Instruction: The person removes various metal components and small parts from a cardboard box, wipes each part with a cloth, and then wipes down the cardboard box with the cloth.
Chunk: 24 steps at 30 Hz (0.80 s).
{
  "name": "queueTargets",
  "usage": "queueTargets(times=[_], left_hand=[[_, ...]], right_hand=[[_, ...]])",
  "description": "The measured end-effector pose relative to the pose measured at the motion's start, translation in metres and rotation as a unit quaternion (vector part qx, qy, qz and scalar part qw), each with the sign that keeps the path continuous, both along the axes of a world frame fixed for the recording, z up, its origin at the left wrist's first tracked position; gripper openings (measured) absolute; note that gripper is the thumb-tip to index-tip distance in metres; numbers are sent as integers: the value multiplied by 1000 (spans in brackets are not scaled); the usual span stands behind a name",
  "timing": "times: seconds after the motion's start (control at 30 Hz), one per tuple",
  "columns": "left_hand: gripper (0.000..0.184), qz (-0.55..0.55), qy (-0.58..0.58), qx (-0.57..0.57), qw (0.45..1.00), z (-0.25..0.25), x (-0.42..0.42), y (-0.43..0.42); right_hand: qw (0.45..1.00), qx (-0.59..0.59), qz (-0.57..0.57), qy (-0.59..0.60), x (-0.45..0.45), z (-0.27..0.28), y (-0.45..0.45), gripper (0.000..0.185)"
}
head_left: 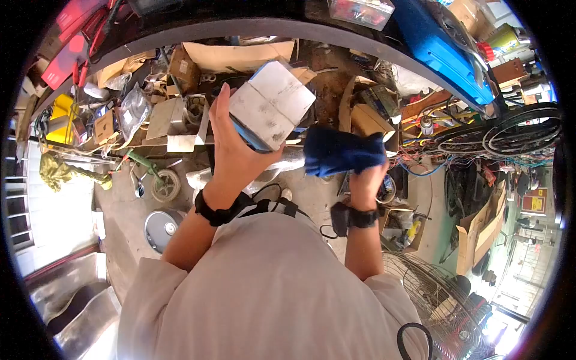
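Observation:
A small box (pixel 273 103) with a smudged white face and blue edges is held up in front of me. My left hand (pixel 237 144) grips it from the left and below, thumb and fingers around its sides. To the right of the box, my right hand (pixel 368 180) is closed on a dark blue cloth (pixel 342 151), which is bunched and slightly blurred. A gap separates the cloth from the box. The far side of the box is hidden, and the cloth covers most of my right fingers.
A dark shelf edge (pixel 252 29) curves across the top, with a blue case (pixel 444 51) on it. Below are open cardboard boxes (pixel 240 57) full of parts. Coiled black cables (pixel 522 129) hang at right; a wire fan guard (pixel 420 288) stands lower right. A small wheel (pixel 165 185) is on the left.

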<state>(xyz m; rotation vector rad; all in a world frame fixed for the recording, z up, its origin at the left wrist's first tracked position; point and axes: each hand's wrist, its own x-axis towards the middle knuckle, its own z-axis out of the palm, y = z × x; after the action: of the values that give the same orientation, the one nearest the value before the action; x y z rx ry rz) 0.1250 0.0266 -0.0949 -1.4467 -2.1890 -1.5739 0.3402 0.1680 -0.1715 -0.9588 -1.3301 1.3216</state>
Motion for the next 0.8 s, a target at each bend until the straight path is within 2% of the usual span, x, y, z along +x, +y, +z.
queueTargets(times=[0.07,0.13,0.17,0.2,0.27,0.33,0.37,0.43,0.53,0.63,0.67,0.73,0.8], left_hand=[[115,-7,-5,3,1000,-3,-1,1],[115,-13,-10,1,1000,-1,2,3],[114,-14,-13,-3,1000,3,6,5],[113,-15,-16,-6,1000,5,9,6],[103,-20,-3,-7,1000,7,13,10],[87,-14,30,-2,999,-3,15,16],[86,-17,44,-4,999,-6,15,15],[82,-23,71,-8,997,-8,14,13],[81,-18,51,3,999,2,13,12],[86,-12,54,10,998,-5,0,12],[88,-25,76,3,997,-12,-5,11],[92,-29,118,-15,992,-15,-2,9],[84,-30,81,17,996,-3,6,4]], right_hand=[[971,-129,-35,197,-7,32,-15,27],[991,47,38,121,-17,36,-25,28],[985,156,63,33,-22,48,-33,33],[960,268,73,-41,-28,60,-41,40],[895,377,153,-182,-39,83,-62,63],[877,311,312,-192,-50,83,-70,73],[833,396,239,-304,-60,77,-73,74],[825,406,186,-346,-71,69,-64,76],[893,205,256,-309,-69,81,-56,77],[815,423,291,-268,-71,63,-59,77],[796,401,345,-294,-68,71,-60,76],[816,401,307,-283,-71,72,-47,77],[833,395,242,-302,-74,71,-40,74]])
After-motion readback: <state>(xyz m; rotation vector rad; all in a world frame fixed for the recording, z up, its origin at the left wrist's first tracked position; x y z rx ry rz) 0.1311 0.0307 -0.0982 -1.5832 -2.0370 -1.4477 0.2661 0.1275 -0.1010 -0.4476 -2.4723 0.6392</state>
